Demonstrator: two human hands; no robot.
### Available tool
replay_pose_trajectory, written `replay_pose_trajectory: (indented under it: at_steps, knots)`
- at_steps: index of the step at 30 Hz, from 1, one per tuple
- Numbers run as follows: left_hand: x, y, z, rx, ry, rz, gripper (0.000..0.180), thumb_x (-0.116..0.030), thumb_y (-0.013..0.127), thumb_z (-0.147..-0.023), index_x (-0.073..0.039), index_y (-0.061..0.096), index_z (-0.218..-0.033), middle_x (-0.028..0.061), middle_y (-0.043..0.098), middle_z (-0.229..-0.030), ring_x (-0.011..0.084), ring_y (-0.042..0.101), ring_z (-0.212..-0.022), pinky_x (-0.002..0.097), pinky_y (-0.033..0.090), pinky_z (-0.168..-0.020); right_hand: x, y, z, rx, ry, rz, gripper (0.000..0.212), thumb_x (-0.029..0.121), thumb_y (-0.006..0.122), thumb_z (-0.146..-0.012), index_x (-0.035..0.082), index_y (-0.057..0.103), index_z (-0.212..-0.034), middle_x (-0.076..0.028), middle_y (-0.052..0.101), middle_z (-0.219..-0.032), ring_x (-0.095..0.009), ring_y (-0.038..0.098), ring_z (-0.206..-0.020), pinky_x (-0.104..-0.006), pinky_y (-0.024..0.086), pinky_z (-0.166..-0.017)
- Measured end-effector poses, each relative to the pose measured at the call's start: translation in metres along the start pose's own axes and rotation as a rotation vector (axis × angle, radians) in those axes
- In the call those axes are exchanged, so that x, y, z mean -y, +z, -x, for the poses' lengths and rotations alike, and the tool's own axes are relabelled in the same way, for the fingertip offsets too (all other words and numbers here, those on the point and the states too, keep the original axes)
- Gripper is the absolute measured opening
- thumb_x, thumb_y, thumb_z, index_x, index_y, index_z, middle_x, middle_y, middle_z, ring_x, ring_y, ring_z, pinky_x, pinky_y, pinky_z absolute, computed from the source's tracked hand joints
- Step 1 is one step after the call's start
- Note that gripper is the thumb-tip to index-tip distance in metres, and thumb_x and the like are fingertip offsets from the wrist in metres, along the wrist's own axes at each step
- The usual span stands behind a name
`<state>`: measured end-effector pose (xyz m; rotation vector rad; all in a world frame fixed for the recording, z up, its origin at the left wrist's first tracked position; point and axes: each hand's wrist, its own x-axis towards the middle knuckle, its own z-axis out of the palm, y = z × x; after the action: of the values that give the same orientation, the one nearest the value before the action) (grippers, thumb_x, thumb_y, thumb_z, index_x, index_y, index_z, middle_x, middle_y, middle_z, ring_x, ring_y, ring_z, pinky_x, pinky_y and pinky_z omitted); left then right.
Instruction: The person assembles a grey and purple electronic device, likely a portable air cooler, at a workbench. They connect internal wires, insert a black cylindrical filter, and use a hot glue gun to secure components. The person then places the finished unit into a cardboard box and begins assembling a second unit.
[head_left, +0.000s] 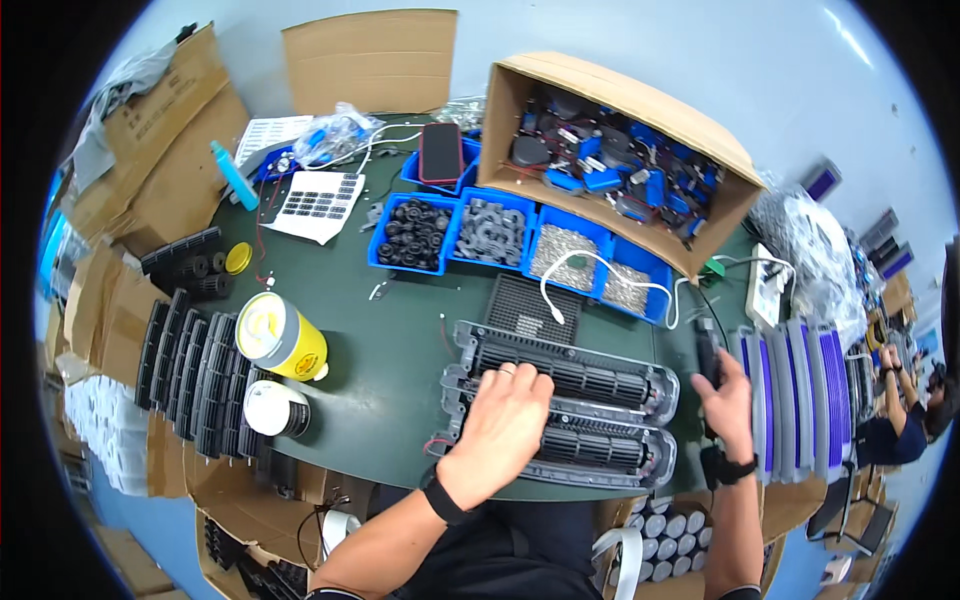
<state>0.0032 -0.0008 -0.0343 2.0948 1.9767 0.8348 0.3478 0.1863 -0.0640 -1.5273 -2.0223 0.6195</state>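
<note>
Two long grey plastic housings lie side by side at the table's front edge, each with a black ribbed roller in it. Curled over the gap between them, my left hand grips the edge of a housing; its fingertips are partly hidden. To their right, my right hand is closed round a black, corded, stick-shaped tool, which looks like an electric screwdriver and is held upright. Behind the housings lies a black gridded mat.
Blue bins of small parts and screws stand at the back, below a cardboard box of motors and wires. At left are a yellow canister, a white tub and stacked black rollers. Grey-purple panels stand at right.
</note>
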Motion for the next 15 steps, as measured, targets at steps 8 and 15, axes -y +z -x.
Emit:
replay_pose_trajectory:
  at_steps: [8,15]
  knots:
    - [-0.009,0.002,0.006,0.005,-0.049,0.075,0.031,0.008,0.066,-0.074,-0.003,0.061,-0.103,0.0124,0.057,-0.100,0.0333,0.058,-0.097,0.0438,0.042,-0.086,0.175,-0.047,-0.041,-0.176,-0.241,-0.959,0.048,0.004,0.076,-0.089,-0.005,0.060,-0.133,-0.006,0.061,-0.095,-0.018,0.065,-0.082,-0.0362,0.057,-0.080]
    - [-0.012,-0.008,-0.006,0.006,-0.103,0.181,0.074,0.008,0.067,-0.076,-0.003,0.052,-0.147,0.0199,0.054,-0.136,0.0385,0.058,-0.113,0.0465,0.044,-0.096,0.234,0.029,-0.062,0.075,-0.280,-1.085,0.034,0.005,0.080,-0.091,-0.002,0.064,-0.120,-0.011,0.068,-0.097,-0.023,0.072,-0.083,-0.0389,0.059,-0.080]
